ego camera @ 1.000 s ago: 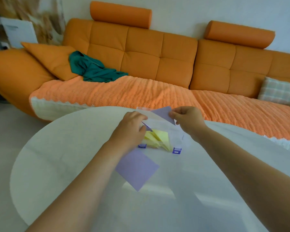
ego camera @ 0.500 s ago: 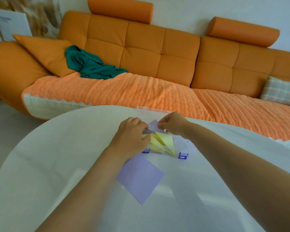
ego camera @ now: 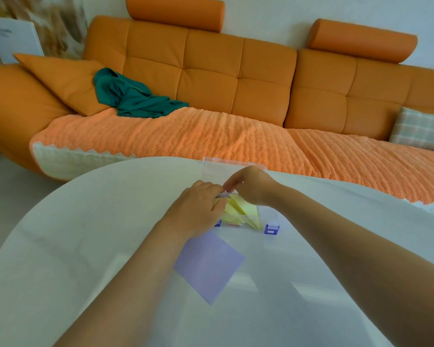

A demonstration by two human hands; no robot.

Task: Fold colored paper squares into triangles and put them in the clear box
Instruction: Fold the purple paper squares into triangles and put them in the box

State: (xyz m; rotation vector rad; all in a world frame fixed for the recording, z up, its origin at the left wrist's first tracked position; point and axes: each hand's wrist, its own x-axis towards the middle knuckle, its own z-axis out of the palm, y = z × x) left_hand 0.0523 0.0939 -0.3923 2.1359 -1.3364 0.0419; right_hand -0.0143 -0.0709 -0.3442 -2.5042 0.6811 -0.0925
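Observation:
A clear box [ego camera: 269, 216] with blue latches [ego camera: 271, 229] stands on the round white table [ego camera: 60, 234], its lid [ego camera: 211, 169] raised at the back. Several folded yellow triangles [ego camera: 241, 209] lie inside it. My left hand [ego camera: 198, 209] and my right hand [ego camera: 251, 185] meet over the box's back part, both pinching a folded purple paper [ego camera: 224, 195] of which only a thin sliver shows. A flat purple paper square [ego camera: 208, 265] lies on the table just in front of the box, partly under my left forearm.
An orange sofa [ego camera: 211, 78] with a ribbed orange cover runs behind the table. On it lie a green cloth [ego camera: 133, 96], an orange cushion [ego camera: 63, 81] and a checked cushion [ego camera: 419, 128].
Both hands have lowered the folded purple paper from above the box down into it, so much less of it shows now. The camera view has shifted slightly.

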